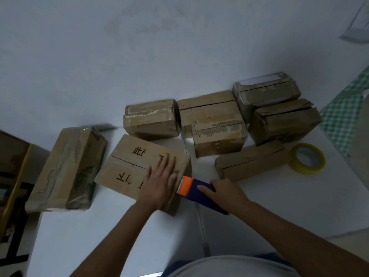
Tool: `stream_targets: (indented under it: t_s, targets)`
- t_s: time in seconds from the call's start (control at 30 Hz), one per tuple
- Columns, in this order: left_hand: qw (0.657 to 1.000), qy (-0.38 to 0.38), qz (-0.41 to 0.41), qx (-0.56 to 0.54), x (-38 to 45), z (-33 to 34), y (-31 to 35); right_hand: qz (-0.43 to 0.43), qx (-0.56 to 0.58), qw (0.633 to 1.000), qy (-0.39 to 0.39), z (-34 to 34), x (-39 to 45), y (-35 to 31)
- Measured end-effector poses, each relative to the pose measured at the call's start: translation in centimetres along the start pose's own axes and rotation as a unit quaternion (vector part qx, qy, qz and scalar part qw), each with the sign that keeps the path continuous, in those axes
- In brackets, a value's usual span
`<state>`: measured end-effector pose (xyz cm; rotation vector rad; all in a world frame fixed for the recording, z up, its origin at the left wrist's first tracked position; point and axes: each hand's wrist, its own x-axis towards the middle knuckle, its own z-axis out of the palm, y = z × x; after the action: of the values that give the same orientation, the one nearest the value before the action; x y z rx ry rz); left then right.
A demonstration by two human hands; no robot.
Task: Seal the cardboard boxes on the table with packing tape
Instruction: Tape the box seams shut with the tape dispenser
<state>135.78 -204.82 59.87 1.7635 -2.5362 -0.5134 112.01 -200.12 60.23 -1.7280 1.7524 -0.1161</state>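
A person looks down at a white table holding several brown cardboard boxes. The left hand lies flat, fingers straight and slightly spread, pressing on the top of the printed box, which sits near the middle of the table, closest to the person, with large dark characters on its lid and a seam running across it. The right hand grips a tape dispenser with a dark blue body and an orange head; its fingers curl round the body with the index finger laid along the top, and the orange toothed end touches the right edge of the printed box. To the left, a taped box wrapped in shiny clear tape lies near the table's left edge. Farther back, five more boxes form a cluster: a worn box with torn surface paper, a stacked pair just right of it, and two boxes at the far right. A long flat box lies to the right of the dispenser, and a yellow tape roll lies flat just beside its right end. A green checked cloth shows at the right edge.
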Motion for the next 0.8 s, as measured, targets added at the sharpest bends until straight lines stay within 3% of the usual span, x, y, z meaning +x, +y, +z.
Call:
stream_targets:
  t_s: [0.07, 0.23, 0.63, 0.8]
  targets:
    - [0.998, -0.016, -0.008, 0.068, -0.4, 1.2, 0.6, -0.003, 0.007, 1.0, 0.001, 0.1, -0.2, 0.1]
    - [0.996, -0.011, -0.015, 0.083, -0.6, 1.5, 0.6, -0.006, 0.014, 1.0, -0.003, -0.9, -0.7, 1.4]
    - [0.999, 0.003, -0.028, 0.042, -0.6, 1.1, 1.1, -0.002, 0.033, 0.999, -0.009, -1.6, -3.7, 5.5]
    - [0.997, 0.067, -0.019, 0.021, -0.6, 1.5, 2.3, 0.016, 0.105, 0.993, -0.042, -1.9, -4.2, 5.4]
